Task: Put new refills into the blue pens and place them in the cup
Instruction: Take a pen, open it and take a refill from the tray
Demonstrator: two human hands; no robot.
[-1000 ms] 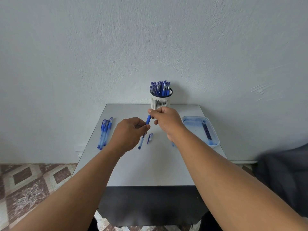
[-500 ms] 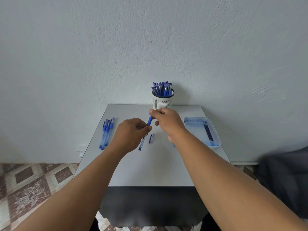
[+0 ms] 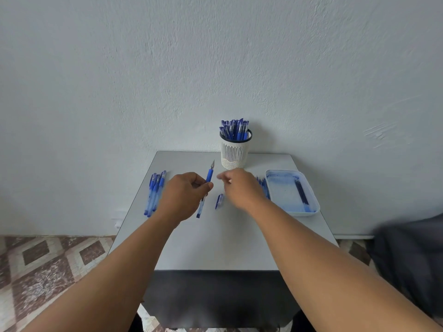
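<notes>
Your left hand (image 3: 185,192) has its grip closed on a blue pen (image 3: 205,188), thumb and curled fingers pinching the barrel near the rubbery blue sleeve; the metal tip points up and away, the clear plastic tail slants down toward the smooth grey worktop (image 3: 215,240). Your right hand (image 3: 239,185) is blurred, fingers loosely curled, no visible hold on anything, just right of the pen. A small blue cap (image 3: 219,201) lies flat on the worktop between your hands. Loose pens (image 3: 154,194), translucent barrels with blue caps, lie side by side at the left edge. The cup (image 3: 235,152), white slotted plastic with a dark rim, stands upright at the back, packed with capped blue pens. At right a shallow rectangular tray (image 3: 311,188), pale plastic smeared blue inside, holds thin dark refills (image 3: 301,191). More blue sticks lie just left of the tray, partly hidden by your right hand. The wall behind is rough plaster.
</notes>
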